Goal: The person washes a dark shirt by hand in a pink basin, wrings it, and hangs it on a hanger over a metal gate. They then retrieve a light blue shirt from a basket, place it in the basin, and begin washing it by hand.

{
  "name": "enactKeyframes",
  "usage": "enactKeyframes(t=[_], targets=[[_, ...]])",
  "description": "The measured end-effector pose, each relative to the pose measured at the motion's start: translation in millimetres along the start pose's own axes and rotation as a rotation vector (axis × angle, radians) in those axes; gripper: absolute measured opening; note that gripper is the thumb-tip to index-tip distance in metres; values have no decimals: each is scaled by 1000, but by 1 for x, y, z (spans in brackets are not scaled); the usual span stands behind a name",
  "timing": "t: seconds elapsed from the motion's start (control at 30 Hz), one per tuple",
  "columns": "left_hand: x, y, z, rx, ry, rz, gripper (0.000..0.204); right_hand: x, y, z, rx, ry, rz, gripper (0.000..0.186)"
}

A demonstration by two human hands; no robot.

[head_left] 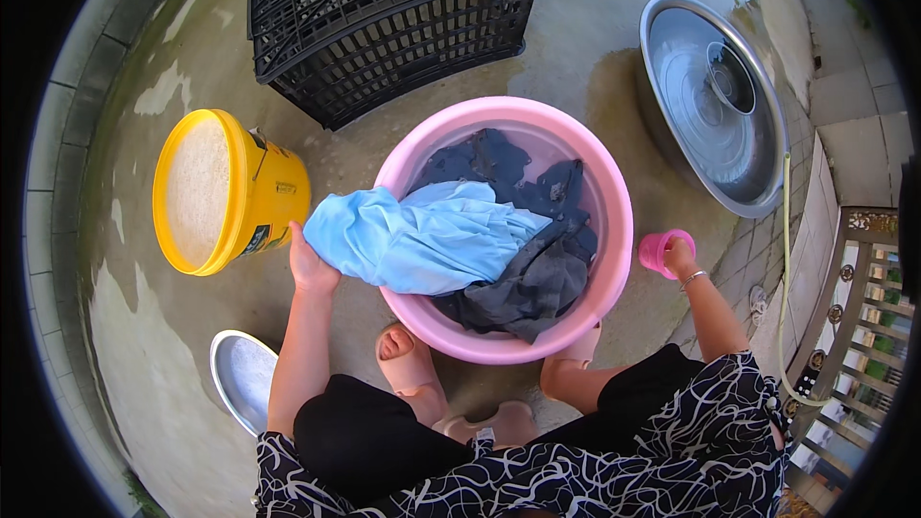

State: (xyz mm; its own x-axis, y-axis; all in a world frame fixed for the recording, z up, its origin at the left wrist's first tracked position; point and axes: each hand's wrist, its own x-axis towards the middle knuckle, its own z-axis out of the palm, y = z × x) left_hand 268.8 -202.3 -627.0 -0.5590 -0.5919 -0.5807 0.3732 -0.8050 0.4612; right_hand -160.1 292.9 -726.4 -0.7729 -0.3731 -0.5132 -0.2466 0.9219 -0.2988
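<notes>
A light blue garment [422, 235] lies bunched over the left side of a pink basin [619, 201]. Its left end hangs past the rim, and my left hand [312, 264] grips it there, fingers partly hidden under the fabric. Dark wet clothes [532, 278] sit in shallow water in the basin, partly beneath the blue one. To the right of the basin, my right hand [680, 255] is closed on a small bright pink cup [654, 251], low near the ground. The fingertips on the cup are hidden.
A yellow bucket [278, 187] full of foamy water stands at the left, with a small metal basin [240, 374] nearer me. At the back is a black plastic crate [403, 53]. A large metal basin of water [705, 134] holds a floating bowl [731, 79]; a hose [787, 269] runs beside it.
</notes>
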Motion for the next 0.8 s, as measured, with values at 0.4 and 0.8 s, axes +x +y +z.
enactKeyframes(t=[0.4, 0.8], targets=[[-8, 1, -7, -43, -44, -14, 68, -6, -8, -3, -390, 174, -195, 9], [-11, 2, -4, -174, -194, -52, 76, -90, -317, -121, 386, -511, -317, 13]])
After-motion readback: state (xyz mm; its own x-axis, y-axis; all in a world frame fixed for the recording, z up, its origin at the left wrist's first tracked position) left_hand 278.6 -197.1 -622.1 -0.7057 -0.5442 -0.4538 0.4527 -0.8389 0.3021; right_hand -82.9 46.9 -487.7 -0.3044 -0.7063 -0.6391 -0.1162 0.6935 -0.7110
